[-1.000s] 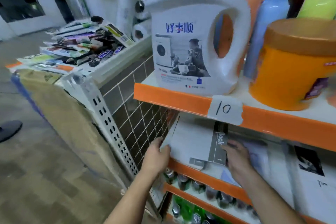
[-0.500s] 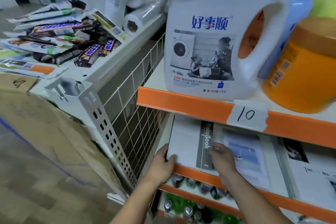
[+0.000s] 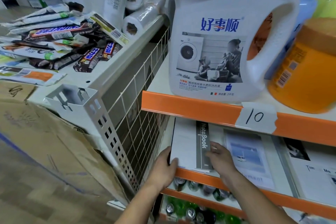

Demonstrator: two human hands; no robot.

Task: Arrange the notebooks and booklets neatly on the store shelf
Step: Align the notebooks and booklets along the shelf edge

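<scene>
A: The left hand (image 3: 164, 167): what is it doing?

B: It grips the near left corner of the notebook (image 3: 185, 143). The thumb is on top of the white cover and the fingers are curled round the edge, beside the wire grid panel (image 3: 138, 114).

A: And where is the notebook?

B: It lies flat at the left end of the middle shelf (image 3: 189, 175), below the price label (image 3: 256, 117) marked "10". Its long axis runs from the orange front lip back into the shelf. Its near edge sits right at that lip, perhaps a shade over it.

A: The right hand (image 3: 221, 160)?

B: Its fingers are spread and fairly straight, lying on the grey band (image 3: 202, 142) printed "NoteBook" along the right side of the cover. It presses rather than holds.

A: So both hands are on it. Which one steers?

B: The left, I'd judge, since it has the outer edge, while the right pins the cover. Squaring it up means pushing along that long axis, away from the person, or sliding it sideways.

A: What's to its right?

B: A blue-pictured booklet (image 3: 249, 156) lies just beside it, either touching or tucked slightly under. I cannot tell which. Further right is a photo booklet (image 3: 312, 174).

A: Any risk?

B: A slide to the right would likely nudge that neighbour askew.
</scene>
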